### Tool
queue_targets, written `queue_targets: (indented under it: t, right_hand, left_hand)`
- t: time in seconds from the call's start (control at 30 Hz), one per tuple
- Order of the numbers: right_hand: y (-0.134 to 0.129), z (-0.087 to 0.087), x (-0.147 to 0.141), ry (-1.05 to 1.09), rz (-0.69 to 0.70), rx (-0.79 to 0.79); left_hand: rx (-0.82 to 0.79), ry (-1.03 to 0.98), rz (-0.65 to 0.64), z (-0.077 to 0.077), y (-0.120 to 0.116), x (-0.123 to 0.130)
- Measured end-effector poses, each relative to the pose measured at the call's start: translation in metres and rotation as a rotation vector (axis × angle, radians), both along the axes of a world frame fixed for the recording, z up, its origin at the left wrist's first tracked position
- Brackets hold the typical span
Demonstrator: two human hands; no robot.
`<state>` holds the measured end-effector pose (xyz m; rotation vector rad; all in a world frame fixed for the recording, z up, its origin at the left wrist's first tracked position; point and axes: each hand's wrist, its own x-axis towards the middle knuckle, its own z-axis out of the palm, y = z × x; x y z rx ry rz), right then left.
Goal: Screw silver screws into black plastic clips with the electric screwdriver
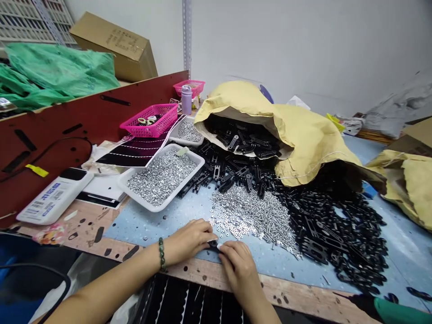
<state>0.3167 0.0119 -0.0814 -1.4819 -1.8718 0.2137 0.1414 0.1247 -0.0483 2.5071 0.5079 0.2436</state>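
Note:
Near the table's front edge, my left hand (192,238) and my right hand (239,265) meet over a small black plastic part (213,245). The fingers of both hands are closed on it, one hand at each end, and cover much of it. A bracelet of dark beads circles my left wrist. Just beyond my hands lies a pile of small silver nuts (229,220), which runs into a heap of silver screws (270,218) on the right. Farther right spreads a large heap of black plastic parts (337,238).
A white tray (199,162) of nuts stands left of the piles, with a smaller tray (173,135) behind. Yellow sacks (313,130) spill black parts at the back. A pink basket (151,130) and a white scale (56,198) are on the left. A green-handled tool (391,310) lies front right.

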Motion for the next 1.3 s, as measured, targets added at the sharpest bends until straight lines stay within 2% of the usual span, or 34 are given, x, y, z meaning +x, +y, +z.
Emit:
queue_targets:
  t: [0.13,0.23,0.3,0.33,0.4,0.47,0.53,0.6,0.7,0.77,0.87,1.0,1.1,1.17,1.2,1.23,1.3]
  right_hand:
    - [0.000,-0.002,-0.005,0.000,-0.031,-0.004]
    - [-0.006,-0.001,-0.003,-0.003,0.016,-0.037]
    - [0.000,0.004,0.005,0.006,0.038,-0.060]
    - [0.010,0.008,0.012,0.009,0.011,-0.054]
    - [0.042,0.018,0.028,-0.035,-0.130,-0.010]
    - [0.085,0.029,0.041,-0.219,-0.317,-0.004]
    - [0.127,0.037,0.049,-0.282,-0.296,-0.021]
    - [0.158,0.039,0.051,-0.338,-0.215,-0.058]
    - [0.177,0.035,0.051,-0.394,-0.133,-0.095]
    - [0.178,0.034,0.055,-0.410,-0.102,-0.105]
    - [0.175,0.040,0.057,-0.407,-0.087,-0.105]
    - [0.156,0.053,0.039,-0.362,-0.151,-0.075]
    - [0.136,0.057,0.037,-0.324,-0.153,-0.069]
    - [0.128,0.060,0.059,-0.237,-0.252,-0.070]
    - [0.126,0.061,0.077,-0.160,-0.394,-0.076]
    - [0.126,0.062,0.099,-0.137,-0.495,-0.078]
    - [0.128,0.060,0.143,-0.127,-0.597,-0.095]
  left_hand:
    - [0.014,-0.021,-0.012,0.000,0.007,-0.001]
    - [0.049,0.017,-0.046,0.002,0.006,-0.002]
    - [0.053,0.038,-0.050,0.001,0.001,-0.004]
    - [0.049,0.042,-0.035,0.000,-0.002,-0.004]
    - [0.028,0.037,0.005,-0.003,-0.011,-0.006]
    - [-0.022,0.030,0.033,-0.002,-0.019,-0.009]
    - [-0.110,0.009,0.056,0.005,-0.022,-0.012]
    - [-0.219,-0.040,0.111,0.017,-0.016,-0.014]
    - [-0.319,-0.147,0.330,0.034,0.007,-0.012]
    - [-0.354,-0.211,0.484,0.037,0.026,-0.003]
    - [-0.528,-0.285,0.583,0.028,0.047,0.021]
    - [-0.836,-0.501,0.647,0.012,0.051,0.063]
    - [-0.963,-0.714,0.696,0.010,0.050,0.083]
    - [-1.019,-0.780,0.744,0.012,0.050,0.086]
    - [-1.045,-0.775,0.753,0.013,0.051,0.084]
    - [-1.068,-0.744,0.746,0.015,0.051,0.082]
    - [-1.091,-0.617,0.704,0.017,0.048,0.076]
